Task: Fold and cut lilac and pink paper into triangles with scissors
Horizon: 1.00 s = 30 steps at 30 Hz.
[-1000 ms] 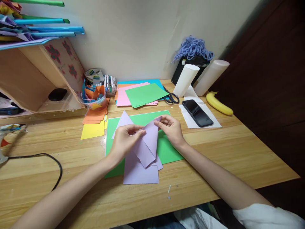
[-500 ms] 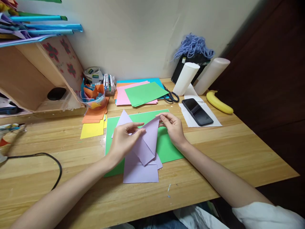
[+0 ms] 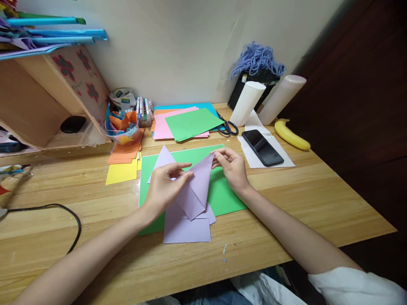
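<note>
A folded sheet of purple paper point(image 3: 201, 180) is raised and tilted between my two hands. My left hand point(image 3: 167, 184) pinches its left edge between thumb and fingers. At the paper's upper right corner, my right hand point(image 3: 232, 169) grips the tip with thumb and forefinger. Beneath lie more purple sheets point(image 3: 187, 231), one with a crease across it, and a purple point point(image 3: 164, 157) sticks out past my left hand. All of this is over a green sheet point(image 3: 227, 195) on the wooden table point(image 3: 260, 237).
Stacked coloured paper point(image 3: 193, 123) and black scissors point(image 3: 228, 128) lie at the back. On the right are a phone point(image 3: 262, 148) on white paper, a banana point(image 3: 291, 134) and a white roll point(image 3: 248, 103). Orange and yellow sheets point(image 3: 121, 171) and a tub of scraps point(image 3: 122, 129) stand left, near a black cable point(image 3: 78, 222).
Both hands keep their hold on the folded purple paper, almost unmoved. The whole view has shifted very slightly.
</note>
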Motion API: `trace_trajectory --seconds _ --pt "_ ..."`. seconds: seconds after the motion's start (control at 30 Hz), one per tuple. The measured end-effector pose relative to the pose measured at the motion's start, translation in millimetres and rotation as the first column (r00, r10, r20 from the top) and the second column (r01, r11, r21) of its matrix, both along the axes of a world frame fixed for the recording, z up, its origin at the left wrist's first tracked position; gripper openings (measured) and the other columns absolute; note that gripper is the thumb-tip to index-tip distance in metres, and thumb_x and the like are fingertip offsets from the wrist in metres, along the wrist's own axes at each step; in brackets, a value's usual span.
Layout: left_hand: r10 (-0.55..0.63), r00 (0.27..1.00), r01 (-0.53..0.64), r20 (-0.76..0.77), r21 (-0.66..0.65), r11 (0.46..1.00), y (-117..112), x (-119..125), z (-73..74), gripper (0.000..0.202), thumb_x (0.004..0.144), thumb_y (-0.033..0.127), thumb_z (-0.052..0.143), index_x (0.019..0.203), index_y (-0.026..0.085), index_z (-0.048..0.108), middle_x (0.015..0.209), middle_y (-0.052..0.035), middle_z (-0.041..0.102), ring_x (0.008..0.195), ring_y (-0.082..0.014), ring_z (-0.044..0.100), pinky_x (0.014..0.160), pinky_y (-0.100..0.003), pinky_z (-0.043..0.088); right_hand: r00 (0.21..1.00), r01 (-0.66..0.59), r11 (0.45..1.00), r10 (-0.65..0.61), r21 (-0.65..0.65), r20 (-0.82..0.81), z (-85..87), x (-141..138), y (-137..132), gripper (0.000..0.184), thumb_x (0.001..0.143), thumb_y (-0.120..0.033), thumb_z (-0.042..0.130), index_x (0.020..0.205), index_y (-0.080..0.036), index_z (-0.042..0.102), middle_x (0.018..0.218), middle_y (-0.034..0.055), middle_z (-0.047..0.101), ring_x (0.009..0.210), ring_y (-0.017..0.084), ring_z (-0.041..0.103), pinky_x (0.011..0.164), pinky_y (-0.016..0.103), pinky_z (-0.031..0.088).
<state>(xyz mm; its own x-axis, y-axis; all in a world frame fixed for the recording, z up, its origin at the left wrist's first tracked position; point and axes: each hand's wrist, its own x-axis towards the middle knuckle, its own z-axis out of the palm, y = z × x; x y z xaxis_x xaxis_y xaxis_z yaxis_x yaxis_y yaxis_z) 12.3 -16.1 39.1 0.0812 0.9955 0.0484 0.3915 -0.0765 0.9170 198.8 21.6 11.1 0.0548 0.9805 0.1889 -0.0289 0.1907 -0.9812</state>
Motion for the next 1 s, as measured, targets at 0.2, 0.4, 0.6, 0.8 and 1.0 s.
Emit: trace_trajectory --seconds 0.2,0.4,0.6,0.8,1.0 --pt "-0.009 1.000 0.009 0.020 -0.004 1.000 0.5 -0.2 0.4 0.030 0.071 0.035 0.065 0.095 0.016 0.068 0.070 -0.0043 0.069 0.062 -0.0136 0.062 0.057 -0.025 0.049 0.999 -0.022 0.999 0.021 -0.038 -0.034 -0.7 3.0 1.8 0.024 0.074 -0.041 0.061 0.071 -0.018 0.059 0.058 -0.0011 0.061 0.051 0.012 0.060 0.050 0.025 0.053" --pt "0.033 0.999 -0.033 0.012 0.020 0.999 2.8 -0.5 4.4 0.030 0.072 0.035 0.065 0.095 0.016 0.068 0.069 -0.0032 0.068 0.060 -0.0125 0.060 0.054 -0.022 0.047 0.983 -0.170 0.978 0.160 -0.122 -0.085 -1.1 1.6 2.4 0.029 0.076 -0.045 0.058 0.080 -0.017 0.059 0.067 0.0003 0.063 0.052 0.011 0.060 0.047 0.023 0.051" --pt "0.241 0.956 -0.112 -0.168 0.552 0.826 6.1 -16.4 18.2 0.024 0.079 0.026 0.059 0.101 0.019 0.065 0.081 -0.0036 0.069 0.071 -0.0130 0.063 0.068 -0.024 0.049 0.970 -0.206 0.977 0.211 -0.053 0.122 1.4 -0.8 -3.0 0.027 0.070 -0.036 0.068 0.088 -0.017 0.059 0.086 0.0053 0.066 0.081 0.016 0.062 0.062 0.026 0.051" --pt "0.255 0.747 0.402 -0.613 0.724 0.561 8.3 -26.3 4.7 0.024 0.084 0.014 0.050 0.101 0.022 0.065 0.091 -0.0019 0.070 0.081 -0.0139 0.064 0.084 -0.029 0.047 0.950 -0.076 0.991 0.037 0.114 0.310 -2.9 13.1 6.7 0.016 0.080 -0.031 0.056 0.090 -0.019 0.061 0.092 0.0052 0.064 0.082 0.015 0.059 0.068 0.028 0.051" --pt "0.150 0.582 0.576 -0.799 0.536 0.618 7.2 -13.9 -17.0 0.029 0.086 0.008 0.037 0.085 0.019 0.064 0.082 -0.0020 0.069 0.071 -0.0125 0.064 0.083 -0.032 0.050 0.900 -0.186 0.982 0.180 -0.023 0.396 -9.4 33.1 21.3 0.020 0.081 -0.036 0.053 0.083 -0.018 0.063 0.086 0.0043 0.065 0.082 0.016 0.061 0.072 0.031 0.052"
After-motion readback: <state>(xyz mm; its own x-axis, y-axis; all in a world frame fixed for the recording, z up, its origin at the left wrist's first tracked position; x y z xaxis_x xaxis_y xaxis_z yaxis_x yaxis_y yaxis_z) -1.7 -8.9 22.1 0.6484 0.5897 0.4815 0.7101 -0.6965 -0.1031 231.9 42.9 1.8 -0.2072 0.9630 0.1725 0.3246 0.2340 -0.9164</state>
